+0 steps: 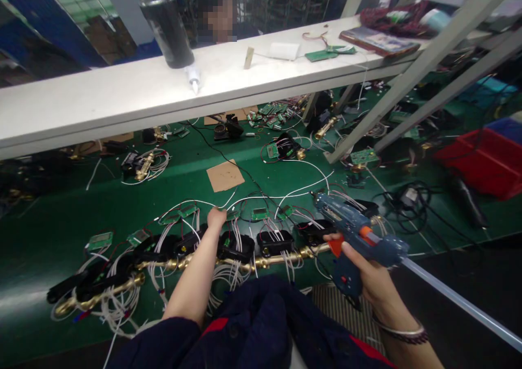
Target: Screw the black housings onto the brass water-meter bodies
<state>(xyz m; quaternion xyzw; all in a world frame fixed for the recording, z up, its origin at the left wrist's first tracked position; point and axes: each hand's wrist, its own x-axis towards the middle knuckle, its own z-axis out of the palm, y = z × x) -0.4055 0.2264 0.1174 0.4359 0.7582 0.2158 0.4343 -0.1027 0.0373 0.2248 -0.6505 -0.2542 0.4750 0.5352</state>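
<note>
1. Gripping hot glue gun point(361, 233) in right hand point(371, 276) above worktop's point(185, 176) near edge, towards right corner; fingers wrapped round handle point(346, 274), index by trigger point(336, 246), probably for controlled squeezing.
2. Curling left hand point(217, 217) beside white wire point(269, 196); cannot tell of any hold, with fingertips hidden.
3. Seeing brass-pipe assemblies point(276, 243) lined along near edge, circuit boards point(260, 213) beyond, presumably for easy reach.

A long white shelf point(101, 98) runs across the top of the frame. On it, at the upper left, is a dark bottle point(168, 32) with a small white tube point(193, 79) just beside it. At the upper right, a book point(379, 41) lies near a dark red bundle point(379, 18). A flat brown card point(225, 176) is near the middle. At the right edge is a red bin point(485, 162), with a blue bin point(506, 130) behind it.
</note>
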